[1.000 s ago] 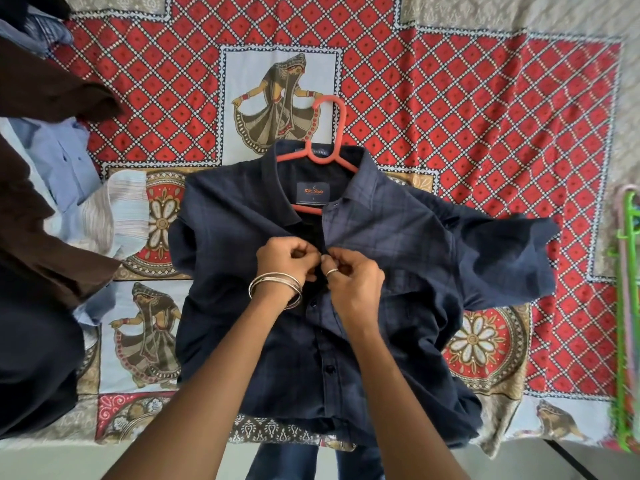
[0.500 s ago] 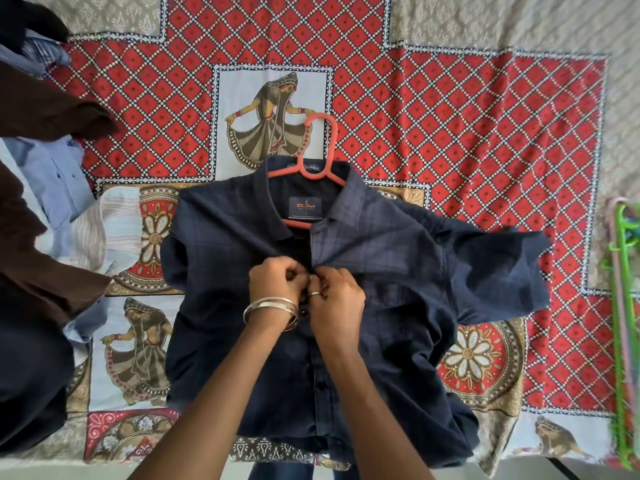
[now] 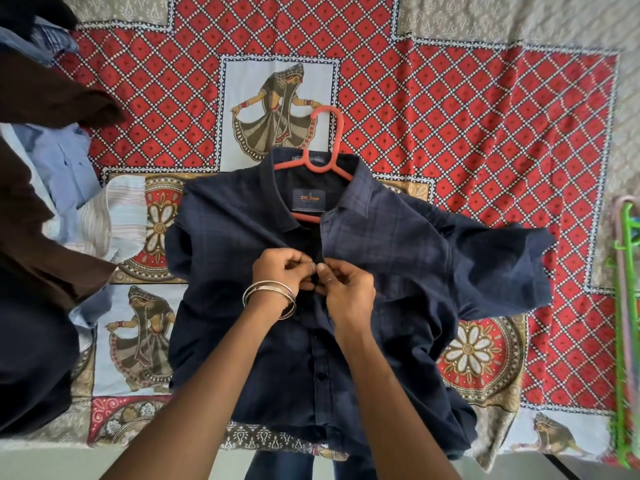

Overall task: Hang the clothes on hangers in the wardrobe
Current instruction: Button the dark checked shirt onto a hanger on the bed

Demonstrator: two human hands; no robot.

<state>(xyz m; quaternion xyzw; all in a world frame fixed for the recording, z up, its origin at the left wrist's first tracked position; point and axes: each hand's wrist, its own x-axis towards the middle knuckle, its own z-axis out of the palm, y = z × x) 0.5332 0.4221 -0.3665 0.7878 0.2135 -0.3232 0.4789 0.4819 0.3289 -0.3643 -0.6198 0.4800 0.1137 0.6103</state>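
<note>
Two hands meet at the placket: my left hand [image 3: 280,270] and right hand [image 3: 348,292] each pinch an edge of the navy shirt [image 3: 398,271], lying collar-away on the bed over its red hanger [image 3: 323,140].

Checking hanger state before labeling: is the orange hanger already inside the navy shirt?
Yes, the orange hanger sits inside the navy shirt, its hook sticking out past the collar and its bar visible in the open neck.

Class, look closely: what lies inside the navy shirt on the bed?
An orange hanger sits inside the navy shirt: hook and neck bars show at the open collar. Its shoulder arms are covered by fabric.
</note>
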